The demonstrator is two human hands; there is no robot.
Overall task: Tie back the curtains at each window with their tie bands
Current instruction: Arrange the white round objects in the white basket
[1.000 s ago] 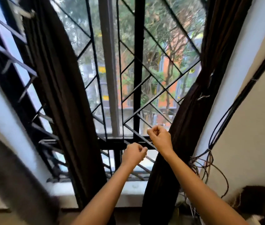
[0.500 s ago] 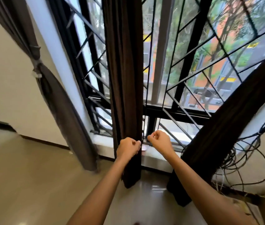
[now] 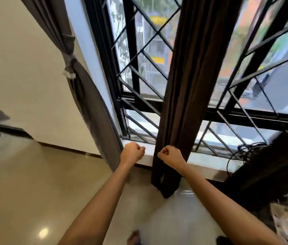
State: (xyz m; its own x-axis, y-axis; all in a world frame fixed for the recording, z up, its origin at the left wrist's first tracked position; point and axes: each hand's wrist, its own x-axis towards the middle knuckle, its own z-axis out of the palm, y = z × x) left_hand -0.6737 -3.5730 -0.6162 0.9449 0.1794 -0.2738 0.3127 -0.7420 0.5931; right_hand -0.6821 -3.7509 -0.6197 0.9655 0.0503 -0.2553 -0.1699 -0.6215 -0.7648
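Brown curtain (image 3: 183, 85), long axis vertical, hanging down

A: What colour is the middle curtain (image 3: 183, 85) over the window bars (image 3: 130, 50)?
B: Plain dark brown. The side curtain (image 3: 93, 106) left of those bars is grey-brown, and its tie band (image 3: 70, 59) is grey.
A: And the bars?
B: Black, in a diamond lattice. The wall (image 3: 25, 68) is cream, the floor (image 3: 25, 183) beige.

Room in a home, likely a living room or bedroom. Dark floor-length curtains (image 3: 189, 85) hang at a large window with black metal grille (image 3: 139, 71), stone sill (image 3: 208, 160), glossy tiled floor (image 3: 25, 191), cream wall (image 3: 19, 68), loose cables (image 3: 242, 152) at right. Street and buildings outside.
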